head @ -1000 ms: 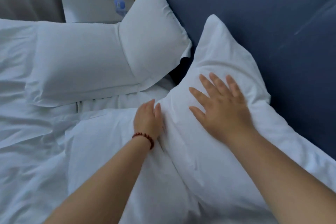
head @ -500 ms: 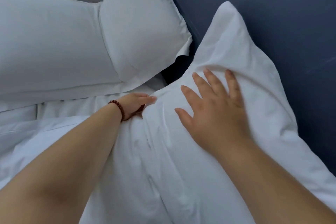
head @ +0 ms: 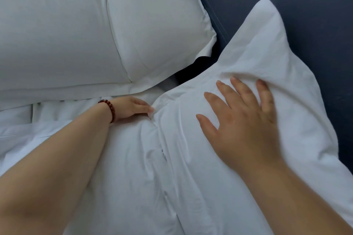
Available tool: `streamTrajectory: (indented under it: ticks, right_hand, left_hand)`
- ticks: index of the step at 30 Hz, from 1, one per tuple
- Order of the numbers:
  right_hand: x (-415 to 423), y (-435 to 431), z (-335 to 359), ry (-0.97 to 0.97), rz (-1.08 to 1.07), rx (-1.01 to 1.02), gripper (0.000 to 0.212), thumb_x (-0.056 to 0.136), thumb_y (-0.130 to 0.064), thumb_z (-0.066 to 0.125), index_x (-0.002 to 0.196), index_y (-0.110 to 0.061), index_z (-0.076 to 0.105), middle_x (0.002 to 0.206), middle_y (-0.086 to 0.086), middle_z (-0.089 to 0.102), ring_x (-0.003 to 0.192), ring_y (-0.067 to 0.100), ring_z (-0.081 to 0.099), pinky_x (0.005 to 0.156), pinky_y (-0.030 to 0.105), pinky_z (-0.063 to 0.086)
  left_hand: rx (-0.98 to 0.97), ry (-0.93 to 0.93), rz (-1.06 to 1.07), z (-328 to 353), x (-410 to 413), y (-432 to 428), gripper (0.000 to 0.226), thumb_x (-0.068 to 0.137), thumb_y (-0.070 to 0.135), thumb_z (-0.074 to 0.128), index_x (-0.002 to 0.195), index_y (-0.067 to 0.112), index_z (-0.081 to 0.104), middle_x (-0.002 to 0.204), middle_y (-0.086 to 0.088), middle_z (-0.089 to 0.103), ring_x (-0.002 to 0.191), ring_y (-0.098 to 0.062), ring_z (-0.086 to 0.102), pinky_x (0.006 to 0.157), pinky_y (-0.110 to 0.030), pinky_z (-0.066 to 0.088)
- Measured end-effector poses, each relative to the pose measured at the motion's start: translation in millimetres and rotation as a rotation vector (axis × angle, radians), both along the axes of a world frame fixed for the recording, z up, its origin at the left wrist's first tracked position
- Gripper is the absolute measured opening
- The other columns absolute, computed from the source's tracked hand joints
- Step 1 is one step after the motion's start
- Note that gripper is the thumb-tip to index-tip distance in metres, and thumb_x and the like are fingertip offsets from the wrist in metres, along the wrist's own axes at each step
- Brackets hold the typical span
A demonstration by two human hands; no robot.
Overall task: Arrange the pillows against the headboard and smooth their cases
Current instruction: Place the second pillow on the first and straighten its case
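The near pillow [head: 257,74] leans on the dark blue headboard [head: 315,15], its top corner upright against it, its case creased in long folds down the middle. The right hand [head: 246,122] lies open and flat on the pillow, fingers spread, cloth ridged up just past the fingertips. The left hand [head: 131,108], a bead bracelet [head: 110,108] on the wrist, is closed in a pinch on the pillow's left edge. Pushing the flat palm upward likely bunches that ridge into a fresh fold instead of clearing it; tugging the pinched edge too hard could slide the pillow off the headboard toward the two far pillows [head: 156,25].
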State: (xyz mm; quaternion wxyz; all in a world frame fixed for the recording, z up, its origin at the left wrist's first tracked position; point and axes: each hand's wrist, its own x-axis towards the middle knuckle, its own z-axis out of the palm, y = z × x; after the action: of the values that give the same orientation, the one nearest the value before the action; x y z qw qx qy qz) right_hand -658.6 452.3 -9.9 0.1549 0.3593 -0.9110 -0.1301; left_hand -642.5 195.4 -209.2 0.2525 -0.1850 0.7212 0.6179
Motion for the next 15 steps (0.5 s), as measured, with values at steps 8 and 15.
streamTrajectory:
  ticks: [8,15]
  right_hand:
    - [1.0,-1.1,-5.0,0.008,-0.011,0.008,0.047,0.093,-0.050,0.047,0.126,-0.022,0.066,0.139,0.006,0.057,0.139,0.026,0.041,0.120,0.047,0.006]
    - [-0.7,5.0,-5.0,0.000,0.006,-0.045,0.048,0.092,-0.050,0.049,0.124,-0.020,0.067,0.138,0.007,0.058,0.139,0.025,0.042,0.120,0.047,0.011]
  left_hand:
    - [0.171,0.099,0.409,-10.0,9.5,-4.2,0.014,0.093,0.033,0.065,0.098,0.021,0.069,0.094,0.003,0.071,0.082,-0.007,0.069,0.081,-0.025,0.055]
    - [-0.114,0.056,0.358,-3.9,27.6,-0.7,0.018,0.084,0.036,0.073,0.084,0.019,0.075,0.056,0.007,0.060,0.043,-0.009,0.047,0.050,-0.022,0.037]
